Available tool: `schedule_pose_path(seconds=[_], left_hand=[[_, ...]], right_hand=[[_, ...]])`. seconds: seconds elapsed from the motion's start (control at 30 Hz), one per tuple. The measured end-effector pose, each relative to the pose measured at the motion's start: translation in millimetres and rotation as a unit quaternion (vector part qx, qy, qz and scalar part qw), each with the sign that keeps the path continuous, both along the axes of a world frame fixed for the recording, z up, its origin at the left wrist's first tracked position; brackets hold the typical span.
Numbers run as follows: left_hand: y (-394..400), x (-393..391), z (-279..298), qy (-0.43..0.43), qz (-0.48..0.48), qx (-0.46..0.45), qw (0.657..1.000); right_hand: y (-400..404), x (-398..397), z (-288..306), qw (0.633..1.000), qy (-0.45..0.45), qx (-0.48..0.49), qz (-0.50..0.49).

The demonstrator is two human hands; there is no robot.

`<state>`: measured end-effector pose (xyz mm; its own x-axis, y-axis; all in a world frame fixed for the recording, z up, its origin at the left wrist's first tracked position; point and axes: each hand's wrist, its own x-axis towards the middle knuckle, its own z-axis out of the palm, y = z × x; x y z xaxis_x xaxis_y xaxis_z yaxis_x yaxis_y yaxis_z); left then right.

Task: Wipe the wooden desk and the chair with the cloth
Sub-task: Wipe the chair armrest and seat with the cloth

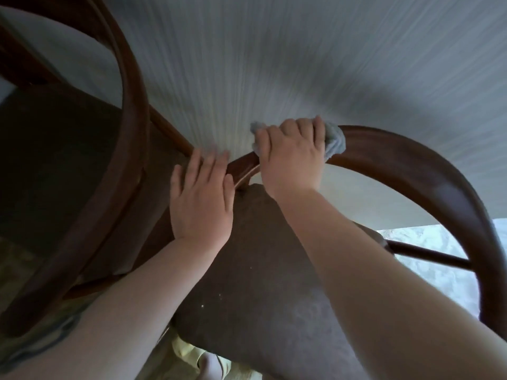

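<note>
1. I see my right hand (290, 157) curled tight over the chair (406, 157) at its curved wooden back rail, knuckles up, forearm reaching from lower right.
2. That fist grips the grey-blue cloth (334, 141), bunched against the rail and showing on both sides of the fingers.
3. My left hand (201, 198) lies flat and open, fingers together, holding nothing, resting by the rail's lower end above the brown seat cushion (260, 283).

Head cam, one view only: looks steeply down, close over chair (411, 157) back & seat
</note>
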<state>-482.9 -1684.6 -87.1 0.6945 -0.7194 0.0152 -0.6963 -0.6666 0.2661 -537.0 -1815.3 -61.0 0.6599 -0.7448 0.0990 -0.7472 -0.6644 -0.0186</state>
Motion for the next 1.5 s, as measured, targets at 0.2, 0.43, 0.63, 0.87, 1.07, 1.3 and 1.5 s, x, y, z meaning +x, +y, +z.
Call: schedule_pose_path(seconds=[0.2, 0.43, 0.63, 0.87, 1.07, 1.3, 1.5], left_hand=[[-35, -5, 5, 0.001, -0.028, 0.005, 1.0], [-104, -30, 13, 0.054, -0.17, -0.058, 0.982], [-123, -44, 12, 0.012, -0.121, -0.089, 0.989], [-158, -73, 21, 0.002, -0.197, -0.083, 0.977], [-177, -101, 15, -0.027, -0.239, -0.111, 0.964], [-175, -101, 9, -0.006, -0.192, -0.154, 0.969], [-144, -63, 12, -0.029, -0.201, -0.109, 0.973]], right_hand=[[-18, 8, 13, 0.991, 0.016, 0.079, 0.107], [-68, -32, 14, 0.982, -0.033, 0.038, -0.181], [-97, -69, 24, 0.988, -0.081, 0.097, -0.088], [-108, -206, -10, 0.917, -0.16, -0.013, -0.364], [-84, -259, -18, 0.818, -0.166, 0.02, -0.55], [-118, -116, 6, 0.978, -0.168, -0.021, -0.121], [-105, -207, -48, 0.936, -0.221, -0.167, -0.215]])
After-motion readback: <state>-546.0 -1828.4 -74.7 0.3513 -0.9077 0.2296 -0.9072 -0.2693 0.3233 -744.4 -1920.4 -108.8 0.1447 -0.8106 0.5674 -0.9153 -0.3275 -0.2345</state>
